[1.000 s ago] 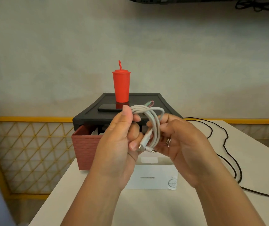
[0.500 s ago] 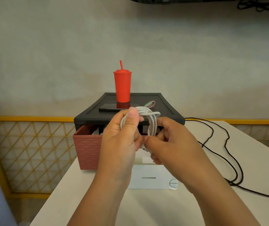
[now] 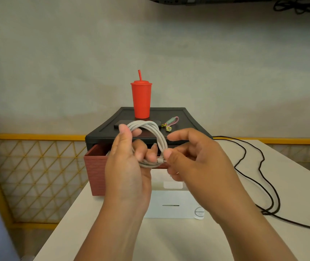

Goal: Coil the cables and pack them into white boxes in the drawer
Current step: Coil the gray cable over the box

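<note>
Right hand (image 3: 193,162) has eased off the coil and just pinches the plug end, fingers (image 3: 176,136) fanned, while the left hand (image 3: 126,166) clasps the white cable (image 3: 156,132) up before the open drawer (image 3: 95,166), which looks light, springy, best gripped across its loops.

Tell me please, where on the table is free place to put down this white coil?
Best: the bare table nearest you, in front of the white box. Also the strip between that box and the black cable. Crowded: the cabinet top, with red cup, phone and strap.
</note>
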`<action>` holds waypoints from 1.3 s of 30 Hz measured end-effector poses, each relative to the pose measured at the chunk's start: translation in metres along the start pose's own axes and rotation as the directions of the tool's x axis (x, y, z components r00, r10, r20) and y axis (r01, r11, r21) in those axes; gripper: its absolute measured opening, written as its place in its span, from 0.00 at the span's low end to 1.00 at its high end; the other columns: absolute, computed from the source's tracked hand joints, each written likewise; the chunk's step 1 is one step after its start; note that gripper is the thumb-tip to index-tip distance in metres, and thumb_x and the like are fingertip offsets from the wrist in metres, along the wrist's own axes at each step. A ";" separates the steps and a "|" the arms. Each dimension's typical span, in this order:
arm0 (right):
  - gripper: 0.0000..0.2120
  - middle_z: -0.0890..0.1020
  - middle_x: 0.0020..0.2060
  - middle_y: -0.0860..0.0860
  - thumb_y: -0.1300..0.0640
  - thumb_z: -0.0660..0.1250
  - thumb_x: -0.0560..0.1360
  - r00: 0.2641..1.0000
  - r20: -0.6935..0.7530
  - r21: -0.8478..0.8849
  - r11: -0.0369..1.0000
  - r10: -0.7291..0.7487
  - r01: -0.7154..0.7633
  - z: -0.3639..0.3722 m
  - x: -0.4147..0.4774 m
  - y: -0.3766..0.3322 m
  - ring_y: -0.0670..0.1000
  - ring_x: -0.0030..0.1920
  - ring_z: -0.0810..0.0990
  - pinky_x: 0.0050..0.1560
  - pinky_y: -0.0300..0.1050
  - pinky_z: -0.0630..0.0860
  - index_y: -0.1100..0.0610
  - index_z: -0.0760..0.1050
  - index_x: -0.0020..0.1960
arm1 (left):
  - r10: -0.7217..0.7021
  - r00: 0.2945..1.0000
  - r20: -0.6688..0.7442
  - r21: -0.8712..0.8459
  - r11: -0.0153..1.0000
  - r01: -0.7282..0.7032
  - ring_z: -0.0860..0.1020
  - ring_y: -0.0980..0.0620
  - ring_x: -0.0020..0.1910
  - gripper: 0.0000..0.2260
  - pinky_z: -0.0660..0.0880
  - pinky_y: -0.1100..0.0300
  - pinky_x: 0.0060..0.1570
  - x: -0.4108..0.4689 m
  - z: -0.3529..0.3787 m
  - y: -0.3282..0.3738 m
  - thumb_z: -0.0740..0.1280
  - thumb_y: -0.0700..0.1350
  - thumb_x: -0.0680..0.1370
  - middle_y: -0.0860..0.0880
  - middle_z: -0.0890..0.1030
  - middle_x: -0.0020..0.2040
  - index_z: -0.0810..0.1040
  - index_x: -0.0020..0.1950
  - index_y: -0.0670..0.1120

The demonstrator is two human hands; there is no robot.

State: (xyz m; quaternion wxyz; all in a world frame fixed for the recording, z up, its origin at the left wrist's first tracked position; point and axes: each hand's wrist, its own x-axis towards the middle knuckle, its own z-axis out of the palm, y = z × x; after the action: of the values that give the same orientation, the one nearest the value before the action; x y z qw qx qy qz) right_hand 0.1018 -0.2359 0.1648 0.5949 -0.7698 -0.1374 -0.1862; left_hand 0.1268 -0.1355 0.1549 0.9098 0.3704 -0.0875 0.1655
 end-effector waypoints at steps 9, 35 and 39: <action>0.09 0.77 0.26 0.51 0.64 0.70 0.69 0.997 -0.075 0.061 0.998 0.034 -0.030 -0.006 0.006 0.004 0.50 0.29 0.78 0.35 0.46 0.78 0.52 0.73 0.37 | -0.039 0.987 0.155 -0.010 0.999 0.041 0.83 0.50 0.45 0.12 0.80 0.58 0.43 -0.009 0.007 -0.003 0.59 0.53 0.68 0.45 0.85 0.44 0.72 0.44 0.46; 0.07 0.81 0.27 0.50 0.65 0.71 0.70 0.978 -0.184 0.027 0.995 0.098 -0.095 -0.045 0.021 0.034 0.49 0.32 0.81 0.42 0.43 0.81 0.55 0.78 0.38 | -0.265 0.963 0.053 0.458 0.863 0.212 0.81 0.53 0.44 0.08 0.75 0.60 0.49 0.014 -0.022 0.006 0.62 0.40 0.77 0.48 0.82 0.46 0.81 0.44 0.46; 0.06 0.82 0.29 0.52 0.64 0.71 0.70 0.987 -0.145 -0.062 0.995 0.073 -0.083 -0.057 0.021 0.035 0.48 0.32 0.81 0.44 0.48 0.81 0.54 0.79 0.38 | -0.192 0.968 0.164 0.930 0.358 -0.087 0.75 0.57 0.54 0.13 0.70 0.65 0.48 0.022 -0.041 0.014 0.69 0.42 0.73 0.58 0.77 0.59 0.80 0.29 0.49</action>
State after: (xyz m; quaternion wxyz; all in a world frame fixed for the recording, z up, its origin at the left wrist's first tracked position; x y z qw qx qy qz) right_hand 0.1284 -0.3003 0.1565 0.5837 -0.7789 -0.0581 -0.2217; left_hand 0.1435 -0.0922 0.1413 0.5264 0.8395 -0.0779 0.1094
